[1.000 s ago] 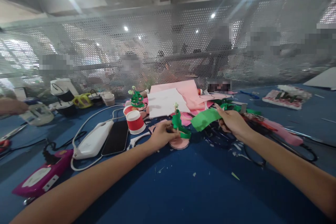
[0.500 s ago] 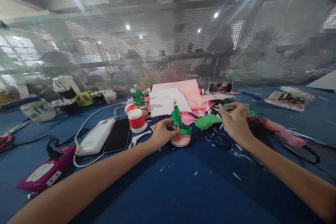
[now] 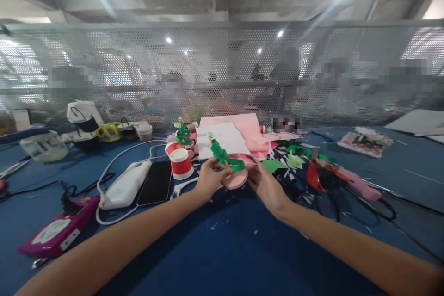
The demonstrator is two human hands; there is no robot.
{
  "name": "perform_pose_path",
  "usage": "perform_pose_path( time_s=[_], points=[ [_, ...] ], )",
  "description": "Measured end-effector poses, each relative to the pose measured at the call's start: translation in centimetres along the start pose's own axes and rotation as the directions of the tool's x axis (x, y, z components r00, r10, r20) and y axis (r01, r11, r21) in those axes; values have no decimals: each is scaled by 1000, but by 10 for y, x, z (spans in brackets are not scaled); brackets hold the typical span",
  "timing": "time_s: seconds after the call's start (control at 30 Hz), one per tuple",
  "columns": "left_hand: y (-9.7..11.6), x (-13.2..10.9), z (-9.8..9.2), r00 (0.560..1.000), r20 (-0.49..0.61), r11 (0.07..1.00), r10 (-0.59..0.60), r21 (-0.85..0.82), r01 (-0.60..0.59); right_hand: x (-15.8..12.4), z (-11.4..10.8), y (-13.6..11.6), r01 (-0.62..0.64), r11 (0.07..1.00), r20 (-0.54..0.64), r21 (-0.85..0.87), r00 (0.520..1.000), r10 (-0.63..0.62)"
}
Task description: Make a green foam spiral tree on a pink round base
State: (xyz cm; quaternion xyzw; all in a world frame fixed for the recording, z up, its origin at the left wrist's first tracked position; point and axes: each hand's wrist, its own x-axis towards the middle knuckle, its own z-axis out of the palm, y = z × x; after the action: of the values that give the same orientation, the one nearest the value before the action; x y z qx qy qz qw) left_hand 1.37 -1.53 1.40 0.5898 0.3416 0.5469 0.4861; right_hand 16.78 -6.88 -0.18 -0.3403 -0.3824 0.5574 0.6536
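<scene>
My left hand (image 3: 209, 178) is closed on a small paper craft tree (image 3: 219, 151), its thumb and fingers pinching low on the stick. A green paper strip winds around that stick, and a pale flower tops it. The tree leans left on its round pink base (image 3: 236, 179). My right hand (image 3: 269, 189) is at the base's right edge with its fingers stretched out; whether they touch it I cannot tell. A piece of green paper (image 3: 274, 165) lies just beyond this hand.
Behind the hands are white paper (image 3: 222, 138) and pink paper (image 3: 248, 129). To the left stand red-and-white paper cups (image 3: 181, 166), a second green tree (image 3: 183, 135), a phone (image 3: 155, 184), a white power bank (image 3: 125, 187) and a purple power strip (image 3: 58, 231). A pink glue gun (image 3: 360, 185) lies right.
My right hand has moved left from the green scraps to the tree's base. The tree now tilts left in my left hand. The red part by the glue gun has come into view.
</scene>
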Motion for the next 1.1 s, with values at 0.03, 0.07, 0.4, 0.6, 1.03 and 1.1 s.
perform_pose_path(
  time_s=[0.03, 0.07, 0.4, 0.6, 1.03, 1.1],
  points=[
    [0, 0, 0, 1000, -19, 1000, -2, -13, 2, -1, 8, 0, -84, 994, 43, 75, 996, 81],
    [0, 0, 0, 1000, -30, 1000, -7, -18, 6, -2, 15, 0, -162, 977, 101, 138, 984, 149],
    [-10, 1, -4, 999, 53, 998, 2, 56, -5, -3, 21, -4, -483, 803, 419, 350, 847, 327],
    [-12, 2, -3, 998, 68, 995, 19, 93, -25, -1, 17, -5, -498, 768, 420, 403, 846, 328],
    [-17, 4, -3, 993, 109, 999, -33, 25, 30, 5, 10, -5, -558, 672, 479, 488, 814, 328],
    [-17, 4, -3, 993, 111, 999, -38, 6, 38, 6, 9, -5, -555, 678, 493, 482, 812, 314]
  ],
)
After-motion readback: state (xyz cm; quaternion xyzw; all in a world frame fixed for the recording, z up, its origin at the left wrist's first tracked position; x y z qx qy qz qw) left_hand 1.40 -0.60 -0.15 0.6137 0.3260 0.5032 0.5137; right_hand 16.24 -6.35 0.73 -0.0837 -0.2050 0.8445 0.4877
